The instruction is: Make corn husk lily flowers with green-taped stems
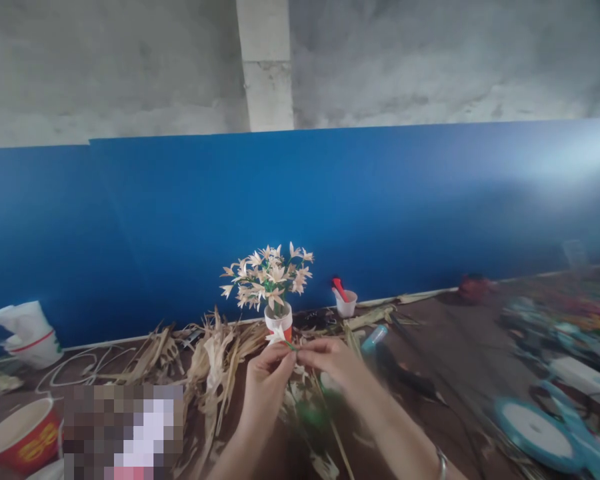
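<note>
Between both hands is one small white artificial flower (pixel 277 335) with a short green stem. My left hand (pixel 267 377) pinches it just below the petals with thumb and finger. My right hand (pixel 333 360) is closed on the green stem from the other side, and the fingertips of the two hands nearly meet. Right behind them stands a red and white paper cup (pixel 279 315) holding a bunch of cream-coloured flowers (pixel 273 275) on green stems. Below my hands lies something green and blurred (pixel 313 412), with pale scraps around it.
Dry corn husks (pixel 215 363) spread across the brown table on the left. A white cup (pixel 347 305) with a red-handled tool and a light-blue tube (pixel 375 338) stand beyond my right hand. A ribbon spool (pixel 535 433) lies at right, a red paper bowl (pixel 23 437) at left.
</note>
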`<state>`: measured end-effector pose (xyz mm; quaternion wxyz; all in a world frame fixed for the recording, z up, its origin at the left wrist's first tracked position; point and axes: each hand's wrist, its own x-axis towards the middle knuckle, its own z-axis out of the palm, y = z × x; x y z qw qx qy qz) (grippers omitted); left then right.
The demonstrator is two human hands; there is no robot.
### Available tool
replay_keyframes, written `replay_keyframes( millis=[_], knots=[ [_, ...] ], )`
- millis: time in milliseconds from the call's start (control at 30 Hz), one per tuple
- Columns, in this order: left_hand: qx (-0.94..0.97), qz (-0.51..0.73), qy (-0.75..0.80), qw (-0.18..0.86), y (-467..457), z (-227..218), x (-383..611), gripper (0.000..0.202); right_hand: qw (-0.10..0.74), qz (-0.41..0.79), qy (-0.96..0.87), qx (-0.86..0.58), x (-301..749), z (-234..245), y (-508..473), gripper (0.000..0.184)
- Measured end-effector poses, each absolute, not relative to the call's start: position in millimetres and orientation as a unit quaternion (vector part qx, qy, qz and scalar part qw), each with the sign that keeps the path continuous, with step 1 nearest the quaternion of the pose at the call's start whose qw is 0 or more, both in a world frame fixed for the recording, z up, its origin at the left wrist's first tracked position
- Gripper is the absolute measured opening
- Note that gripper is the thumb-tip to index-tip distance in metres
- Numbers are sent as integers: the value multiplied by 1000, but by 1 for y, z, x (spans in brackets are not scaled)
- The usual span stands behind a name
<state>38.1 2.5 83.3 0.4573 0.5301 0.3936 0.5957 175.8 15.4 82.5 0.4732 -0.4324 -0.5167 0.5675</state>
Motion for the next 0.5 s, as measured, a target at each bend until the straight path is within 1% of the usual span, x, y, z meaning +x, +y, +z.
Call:
replay_keyframes(
  millis=[67,167,267,300,333,400,433,500],
  knots=[
    [543,598,391,441,4,78,40,11,480,557,-521,-433,175,82,15,32],
    [570,584,398,420,7,73,37,18,485,513,-550,-446,177,83,16,28],
    [644,500,447,367,4,78,28,25,472,414,-605,-490,182,85,18,21],
    [691,455,455,328,1,82,24,24,465,366,-624,-511,184,86,18,18],
    [734,424,459,265,-3,87,21,21,457,316,-639,-532,186,87,18,16],
    [780,407,454,140,-12,96,16,19,437,229,-667,-558,190,90,16,14],
    [786,422,443,84,-16,100,15,21,425,202,-682,-559,191,92,14,15],
    [803,415,426,-22,-20,106,15,24,399,188,-718,-538,193,96,8,15]
  ],
)
